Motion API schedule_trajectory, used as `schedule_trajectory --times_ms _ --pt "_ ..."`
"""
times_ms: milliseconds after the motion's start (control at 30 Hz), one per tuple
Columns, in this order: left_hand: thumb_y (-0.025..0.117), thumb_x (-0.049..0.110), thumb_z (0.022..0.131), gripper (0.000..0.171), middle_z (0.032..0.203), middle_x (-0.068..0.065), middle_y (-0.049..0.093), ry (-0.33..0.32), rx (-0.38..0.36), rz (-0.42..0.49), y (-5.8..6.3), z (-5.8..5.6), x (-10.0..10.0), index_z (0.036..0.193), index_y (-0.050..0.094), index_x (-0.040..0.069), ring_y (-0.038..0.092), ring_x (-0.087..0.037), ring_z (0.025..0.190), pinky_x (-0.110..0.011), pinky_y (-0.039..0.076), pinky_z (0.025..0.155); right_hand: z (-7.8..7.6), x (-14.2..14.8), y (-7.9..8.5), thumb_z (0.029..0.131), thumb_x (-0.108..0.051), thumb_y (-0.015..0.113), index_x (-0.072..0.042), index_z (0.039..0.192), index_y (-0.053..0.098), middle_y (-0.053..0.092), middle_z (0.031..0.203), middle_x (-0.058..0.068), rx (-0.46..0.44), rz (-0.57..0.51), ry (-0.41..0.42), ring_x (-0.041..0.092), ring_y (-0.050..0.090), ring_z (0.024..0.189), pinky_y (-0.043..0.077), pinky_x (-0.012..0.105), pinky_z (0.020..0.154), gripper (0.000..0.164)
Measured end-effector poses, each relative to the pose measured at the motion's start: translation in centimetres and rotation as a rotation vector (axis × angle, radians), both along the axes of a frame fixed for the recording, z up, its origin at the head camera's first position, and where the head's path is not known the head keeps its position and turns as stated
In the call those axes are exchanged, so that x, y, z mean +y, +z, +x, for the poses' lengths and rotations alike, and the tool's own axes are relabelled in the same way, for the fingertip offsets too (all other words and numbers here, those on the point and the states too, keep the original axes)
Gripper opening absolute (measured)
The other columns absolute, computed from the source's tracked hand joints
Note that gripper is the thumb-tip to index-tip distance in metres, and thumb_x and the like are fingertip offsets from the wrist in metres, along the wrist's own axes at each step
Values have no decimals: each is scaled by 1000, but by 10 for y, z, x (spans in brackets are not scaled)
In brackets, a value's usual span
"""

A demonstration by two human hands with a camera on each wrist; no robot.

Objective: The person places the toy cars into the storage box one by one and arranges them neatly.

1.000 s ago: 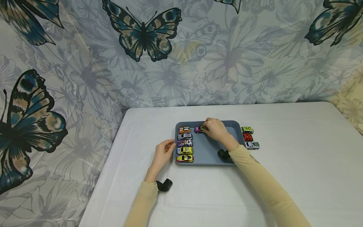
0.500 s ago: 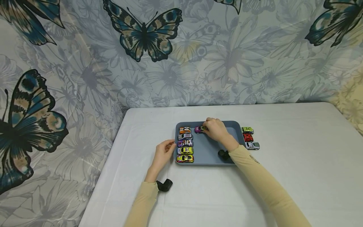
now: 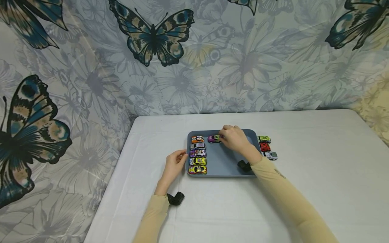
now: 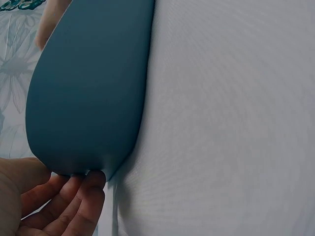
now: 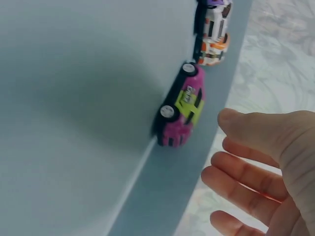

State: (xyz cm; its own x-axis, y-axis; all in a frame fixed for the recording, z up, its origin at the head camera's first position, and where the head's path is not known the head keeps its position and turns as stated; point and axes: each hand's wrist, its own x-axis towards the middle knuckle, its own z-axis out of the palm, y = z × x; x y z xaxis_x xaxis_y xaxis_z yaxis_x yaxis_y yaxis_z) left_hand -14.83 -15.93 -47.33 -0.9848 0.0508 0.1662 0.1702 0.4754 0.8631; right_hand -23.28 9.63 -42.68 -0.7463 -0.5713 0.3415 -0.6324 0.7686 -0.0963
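Observation:
A grey-blue tray point(image 3: 223, 163) lies on the white-covered table. At its left end my left hand point(image 3: 174, 164) grips the rim, thumb on one side and fingertips against the end wall point(image 4: 88, 152). A magenta and lime toy car point(image 5: 183, 105) stands inside by the tray's far wall. Just right of that car is my right hand point(image 3: 235, 139), its fingers spread and apart from it in the right wrist view. Several toy cars form a column along the tray's left side, from an orange and white car point(image 3: 198, 139) down to a yellow and red car point(image 3: 198, 169).
Outside the tray's right edge stand a lime car point(image 3: 264, 139), a red car point(image 3: 265, 146) and a white car point(image 3: 270, 155). A curtain with butterflies point(image 3: 153, 33) hangs behind the table point(image 3: 319, 162). Black wrist cameras point(image 3: 176, 198) stick out from both sleeves.
My right hand has let go of the magenta and lime car and drawn slightly to the right. The car stays where it was; my left hand still holds the tray.

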Motion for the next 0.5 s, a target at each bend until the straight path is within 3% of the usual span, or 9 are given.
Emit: schedule_trajectory --times_ms 500 --pt "58 12 93 27 97 -14 66 2 -3 -1 -1 -1 0 113 62 -5 63 -20 82 -27 54 73 27 48 16 76 -14 77 -2 93 71 64 87 10 45 -36 -12 26 61 76 46 42 63 22"
